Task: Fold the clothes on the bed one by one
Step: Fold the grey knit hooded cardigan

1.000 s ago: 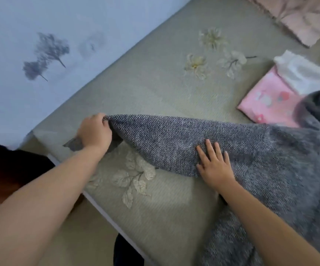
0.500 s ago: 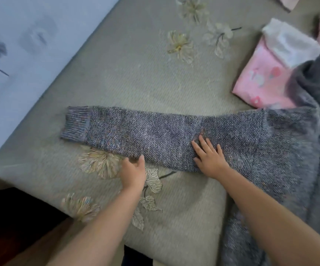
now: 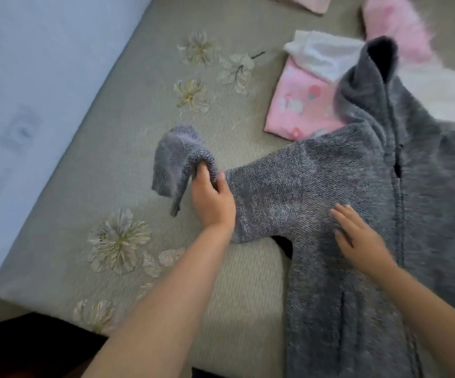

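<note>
Now then: grey knit zip-up cardigan (image 3: pixel 357 214) spread front-up across the right side of the bed (image 3: pixel 128 148), collar (image 3: pixel 373 66) pointing toward the far end, zip running down the middle, hem trailing off the bottom edge of view. Sleeve (image 3: pixel 275 186) reaching out to the left from the shoulder, flat against the cover as far as the elbow or so. Beyond that, lifted: cuff end (image 3: pixel 177 162) raised off the mattress and drooping over in a soft hump, ribbed edge hanging down.

Left hand (image 3: pixel 212 197) clamped on that sleeve, fingers curled up into the knit from below, thumb on the near side, fabric bunched between them. Right hand (image 3: pixel 357 236) laid flat on the chest panel just right of the armpit, fingers straight and slightly spread, pressing the body of the cardigan down onto the bed. Both forearms bare, coming in from the bottom of view, hands apart with the sleeve's upper stretch between them.

Out from there: folded pink printed garment (image 3: pixel 297 110) lying just beyond the sleeve, its near corner tucked beneath the grey shoulder. White fluffy piece (image 3: pixel 321 53) on top of the pink one's far end, touching the grey collar. Brighter pink fuzzy item (image 3: pixel 395 23) further back on the right, partly behind the collar. Pale pink fabric (image 3: pixel 302 1) at the very top edge, mostly cut off. Bedcover grey-green with embroidered flowers (image 3: pixel 117 241) scattered along the left half. Pale blue wall (image 3: pixel 30 77) with faint dark prints on the far left.
</note>
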A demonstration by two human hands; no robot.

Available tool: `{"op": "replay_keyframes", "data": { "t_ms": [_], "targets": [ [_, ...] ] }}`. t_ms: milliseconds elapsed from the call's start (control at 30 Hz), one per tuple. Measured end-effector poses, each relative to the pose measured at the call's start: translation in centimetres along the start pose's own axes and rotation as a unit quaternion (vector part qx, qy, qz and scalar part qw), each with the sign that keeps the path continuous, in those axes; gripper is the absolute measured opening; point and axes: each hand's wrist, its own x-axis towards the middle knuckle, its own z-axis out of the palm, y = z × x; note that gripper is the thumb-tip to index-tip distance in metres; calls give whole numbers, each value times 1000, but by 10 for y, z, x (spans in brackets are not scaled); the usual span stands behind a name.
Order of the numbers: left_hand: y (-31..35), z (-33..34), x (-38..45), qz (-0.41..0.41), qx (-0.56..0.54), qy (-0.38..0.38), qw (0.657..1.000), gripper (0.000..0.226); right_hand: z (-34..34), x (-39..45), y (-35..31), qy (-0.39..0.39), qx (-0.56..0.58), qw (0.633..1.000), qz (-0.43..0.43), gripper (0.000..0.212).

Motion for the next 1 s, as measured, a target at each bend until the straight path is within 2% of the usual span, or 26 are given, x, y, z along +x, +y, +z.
{"op": "replay_keyframes", "data": {
  "t_ms": [100, 200, 267, 333, 400, 500, 600, 700, 767, 833, 900, 933, 1000],
  "targets": [
    [65, 59, -61, 204, 65, -72, 974, 32, -36, -36, 57, 50, 43, 998, 11, 44],
    [117, 135, -142, 303, 132, -209, 920, 41, -74, -81, 132, 114, 63, 989, 65, 42],
    [125, 181, -190, 327, 255, -306, 857, 54, -88, -106, 180, 114, 57, 987, 103, 42],
    [117, 213, -227, 302, 372, -361, 800, 68, -97, -128, 225, 80, 57, 987, 128, 43],
    [97, 222, -243, 264, 450, -377, 765, 73, -98, -139, 255, 58, 56, 988, 130, 42],
    [63, 214, -242, 264, 532, -366, 716, 70, -94, -135, 281, 50, 36, 992, 106, 41],
    [42, 205, -229, 276, 562, -351, 696, 64, -88, -112, 290, 40, 16, 995, 91, 45],
    [43, 210, -223, 297, 565, -349, 686, 59, -92, -93, 301, 99, -36, 988, 116, 46],
    [48, 221, -222, 319, 544, -355, 691, 57, -97, -94, 312, 142, -77, 967, 194, 52],
    [52, 234, -225, 331, 517, -356, 705, 57, -100, -102, 326, 98, -116, 943, 295, 57],
    [53, 247, -227, 327, 504, -356, 716, 57, -100, -110, 339, 42, -115, 937, 326, 41],
    [54, 254, -228, 324, 507, -362, 712, 57, -102, -114, 346, 42, -87, 941, 325, 32],
    [54, 265, -228, 316, 527, -377, 693, 57, -111, -123, 356, 91, 2, 939, 332, 23]
  ]
}}
